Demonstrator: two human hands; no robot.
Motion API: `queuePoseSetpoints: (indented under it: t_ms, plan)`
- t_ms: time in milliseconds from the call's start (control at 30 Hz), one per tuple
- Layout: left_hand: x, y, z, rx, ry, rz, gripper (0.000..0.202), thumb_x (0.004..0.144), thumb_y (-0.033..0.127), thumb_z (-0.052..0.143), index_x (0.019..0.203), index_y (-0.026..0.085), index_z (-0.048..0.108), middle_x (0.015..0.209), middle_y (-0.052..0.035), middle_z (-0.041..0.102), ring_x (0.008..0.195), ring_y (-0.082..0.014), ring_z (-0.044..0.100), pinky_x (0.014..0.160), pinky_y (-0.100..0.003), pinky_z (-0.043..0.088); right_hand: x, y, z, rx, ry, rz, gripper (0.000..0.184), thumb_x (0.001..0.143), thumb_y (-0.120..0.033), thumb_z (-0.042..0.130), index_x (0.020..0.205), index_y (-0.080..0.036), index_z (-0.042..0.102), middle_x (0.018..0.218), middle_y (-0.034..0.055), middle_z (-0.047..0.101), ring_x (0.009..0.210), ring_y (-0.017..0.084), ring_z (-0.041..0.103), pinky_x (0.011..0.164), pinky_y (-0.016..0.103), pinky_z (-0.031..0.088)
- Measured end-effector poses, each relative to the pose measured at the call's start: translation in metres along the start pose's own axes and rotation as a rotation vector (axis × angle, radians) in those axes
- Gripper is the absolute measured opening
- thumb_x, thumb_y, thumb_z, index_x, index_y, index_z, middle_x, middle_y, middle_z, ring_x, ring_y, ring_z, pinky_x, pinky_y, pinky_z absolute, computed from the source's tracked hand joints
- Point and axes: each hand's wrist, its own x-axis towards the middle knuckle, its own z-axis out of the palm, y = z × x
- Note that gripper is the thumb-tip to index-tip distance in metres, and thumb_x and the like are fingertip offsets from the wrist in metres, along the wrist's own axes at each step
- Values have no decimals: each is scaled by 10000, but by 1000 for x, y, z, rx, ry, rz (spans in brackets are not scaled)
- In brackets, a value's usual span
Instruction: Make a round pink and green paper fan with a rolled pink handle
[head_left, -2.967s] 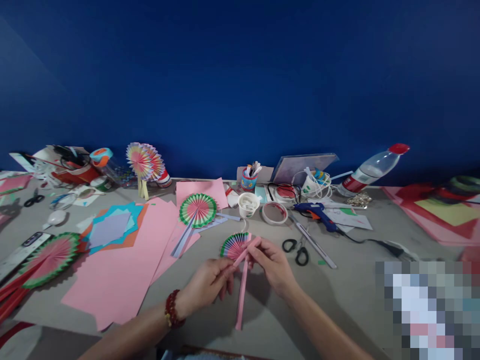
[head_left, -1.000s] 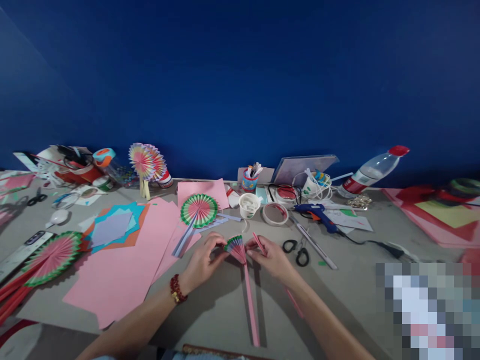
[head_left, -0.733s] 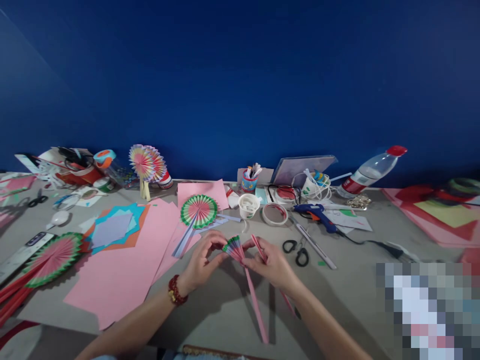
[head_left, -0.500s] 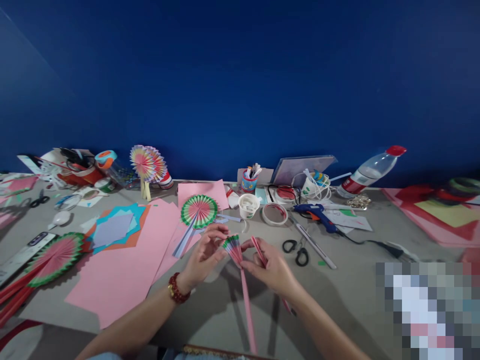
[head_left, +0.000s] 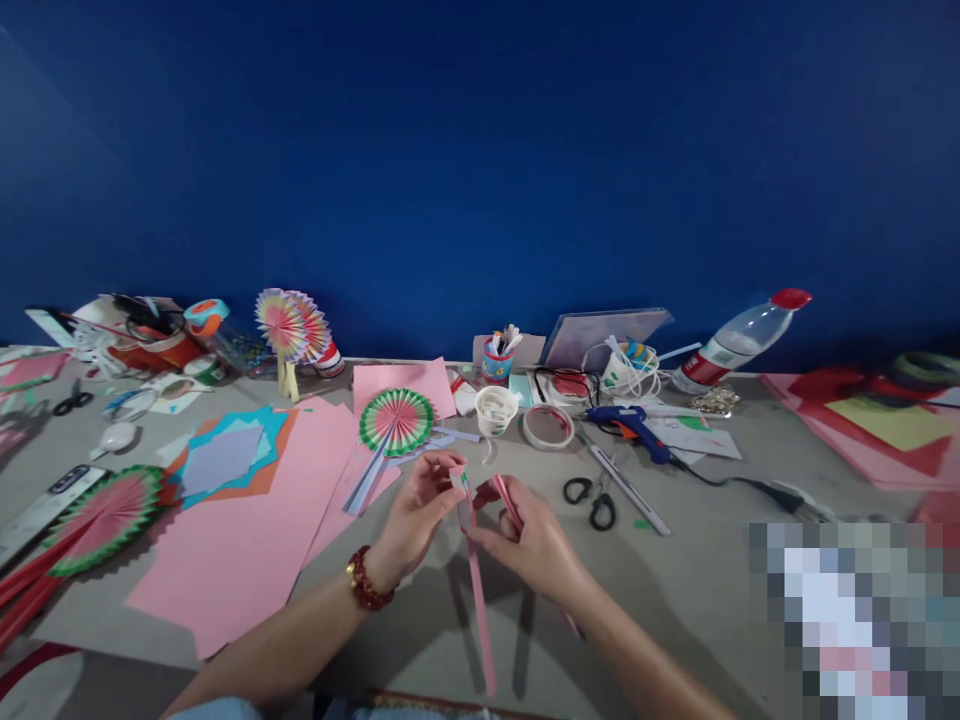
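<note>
We've just closed the pleated fan narrow, so its pleats lie gathered, our left hand pinching its far end, our right hand gripping a pink strip to the right.

Closed off behind by a plain deep blue wall, crossed at upper left by a faint slanting line and darkening toward its foot. Furnished with a broad grey table, reaching back to that wall and ending there in a thin pale edge. Lit dimly, with soft shadows over the near part of the top.
</note>
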Motion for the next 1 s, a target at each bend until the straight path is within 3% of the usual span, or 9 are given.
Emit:
queuePoseSetpoints:
  t_ms: [100, 200, 367, 467, 600, 767, 867, 933, 1000]
  plan:
    - [-2, 0, 9, -56, 108, -70, 388, 807, 221, 768, 1159, 273, 614, 1254, -46, 592, 1100, -163, 563, 909, -273, 475, 1, 0, 7, 23, 31, 0, 250, 786, -350, 673, 932, -203, 533, 607, -88, 434, 519, 103, 374, 509, 226, 300]
    - [-4, 0, 17, -163, 106, -162, 526, 785, 263, 790, 1269, 255, 582, 1293, -86, 615, 1163, -206, 577, 979, -336, 467, 3, 2, 12, 37, 89, -20, 205, 789, -275, 621, 967, -210, 545, 722, -50, 555, 534, 106, 421, 528, 232, 345]
    - [-5, -1, 21, -78, 59, -211, 394, 845, 351, 738, 1196, 195, 647, 1134, -74, 702, 1082, -220, 636, 1008, -367, 458, 3, 4, 12, -36, 133, -6, 340, 768, -209, 591, 1106, -229, 554, 777, -37, 628, 547, 121, 478, 550, 239, 380]
    - [-5, -2, 20, 32, 49, -167, 351, 883, 398, 688, 1160, 184, 658, 1107, -68, 706, 1050, -217, 643, 963, -346, 487, 2, 2, 8, -108, 145, -10, 280, 802, -299, 623, 1065, -223, 567, 734, -28, 646, 539, 131, 485, 542, 246, 368]
    - [-4, 1, 19, 178, 8, -79, 305, 922, 406, 636, 1139, 192, 647, 1102, -64, 703, 1023, -208, 644, 917, -316, 508, 1, -4, 3, -178, 149, -37, 315, 854, -466, 633, 1056, -234, 566, 821, -1, 700, 517, 126, 495, 537, 250, 361]
    - [-3, 9, 19, 219, -40, -21, 276, 962, 404, 569, 1110, 176, 619, 1031, -85, 711, 968, -206, 664, 881, -316, 519, 2, -10, -5, -319, 232, -70, 299, 858, -529, 625, 928, -238, 608, 609, -34, 585, 439, 122, 444, 500, 261, 288]
    - [-4, 14, 15, 319, -89, -28, 311, 964, 429, 558, 1131, 170, 608, 962, -82, 706, 843, -187, 663, 752, -285, 519, 5, -15, -13, -228, 257, -44, 332, 815, -532, 665, 922, -223, 604, 638, -30, 581, 470, 112, 431, 495, 249, 294]
    - [-5, 15, 13, 384, -173, -49, 397, 967, 439, 548, 1267, 179, 559, 929, -67, 695, 763, -166, 639, 670, -262, 496, 8, -16, -17, -86, 215, -36, 378, 790, -529, 693, 975, -212, 604, 757, -8, 634, 495, 100, 429, 497, 241, 327]
    - [-7, 14, 11, 417, -263, -61, 546, 976, 431, 537, 1454, 201, 408, 897, -48, 685, 705, -146, 610, 621, -247, 468, 10, -15, -17, 82, 124, -24, 395, 797, -541, 692, 980, -203, 601, 827, 11, 656, 516, 99, 460, 511, 241, 373]
